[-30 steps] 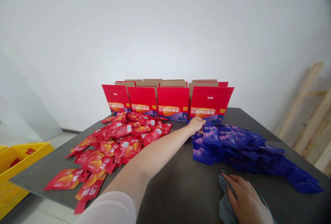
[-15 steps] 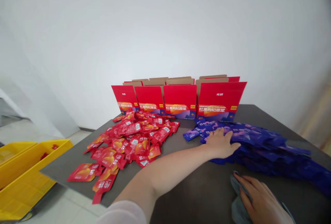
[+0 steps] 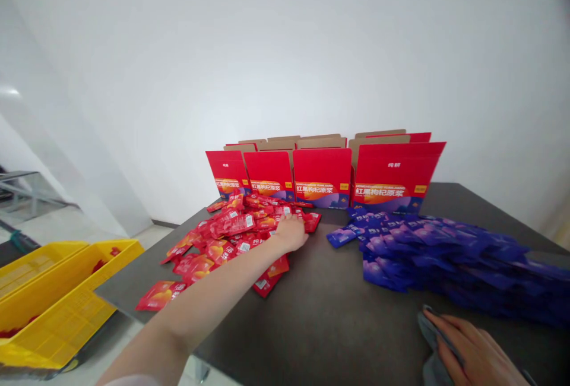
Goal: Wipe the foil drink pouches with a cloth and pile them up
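Note:
My left hand (image 3: 292, 233) rests at the right edge of a heap of red sachets (image 3: 222, 228), touching it. Its fingers look extended over the sachets, nothing visibly gripped; the forearm covers part of the heap. A grey cloth (image 3: 434, 344) is in my right hand (image 3: 474, 347), low on the right, with the fingers closed round it above the table. Beyond that hand lies a long, overlapping pile of blue-purple sachets (image 3: 427, 249).
Several red cartons (image 3: 323, 175) stand in rows with flaps up at the back of the dark table (image 3: 320, 309), close to the white wall (image 3: 285, 47). Yellow crates (image 3: 84, 300) with some red items inside stand left, below table height.
My left hand has moved left from the blue sachets to the red heap. The right hand still holds the cloth. The view has swung slightly left.

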The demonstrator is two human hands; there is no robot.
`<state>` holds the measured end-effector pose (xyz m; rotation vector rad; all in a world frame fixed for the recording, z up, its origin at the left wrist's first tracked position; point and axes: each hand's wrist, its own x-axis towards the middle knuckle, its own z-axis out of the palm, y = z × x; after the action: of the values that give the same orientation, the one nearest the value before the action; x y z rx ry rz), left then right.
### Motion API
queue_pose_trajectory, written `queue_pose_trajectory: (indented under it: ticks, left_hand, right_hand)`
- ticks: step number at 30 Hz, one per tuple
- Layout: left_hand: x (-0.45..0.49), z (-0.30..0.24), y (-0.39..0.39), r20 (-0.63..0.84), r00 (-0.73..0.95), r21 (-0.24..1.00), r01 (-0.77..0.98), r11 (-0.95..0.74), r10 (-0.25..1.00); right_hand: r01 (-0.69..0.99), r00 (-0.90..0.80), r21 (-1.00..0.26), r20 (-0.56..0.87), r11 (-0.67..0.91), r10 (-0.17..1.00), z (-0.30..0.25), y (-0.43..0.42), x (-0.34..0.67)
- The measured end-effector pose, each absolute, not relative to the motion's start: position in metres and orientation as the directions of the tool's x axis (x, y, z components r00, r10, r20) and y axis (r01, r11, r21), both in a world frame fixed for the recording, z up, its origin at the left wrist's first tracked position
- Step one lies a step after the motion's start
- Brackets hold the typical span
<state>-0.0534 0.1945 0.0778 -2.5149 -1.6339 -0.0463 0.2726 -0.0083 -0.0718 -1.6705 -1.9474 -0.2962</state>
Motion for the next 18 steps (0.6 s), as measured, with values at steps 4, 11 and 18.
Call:
queue_pose_trajectory:
  ticks: [4, 11, 18]
  left_hand:
    - [-0.087, 0.062, 0.171, 0.109, 0.396, -0.172, 0.911, -0.375, 0.912]
    - [-0.085, 0.061, 0.15, 0.109, 0.453, -0.096, 0.891, -0.444, 0.885]
    - [-0.082, 0.051, 0.107, 0.026, 0.508, 0.646, 0.649, -0.402, 0.861]
  right_hand:
    - [0.962, -0.05, -0.206, 0.51, 0.178, 0.858, -0.071, -0.014, 0.267]
    - [0.967, -0.055, -0.191, 0.488, 0.167, 0.871, -0.076, -0.017, 0.264]
    - [0.964, -0.074, -0.201, 0.427, 0.174, 0.901, -0.061, -0.022, 0.263]
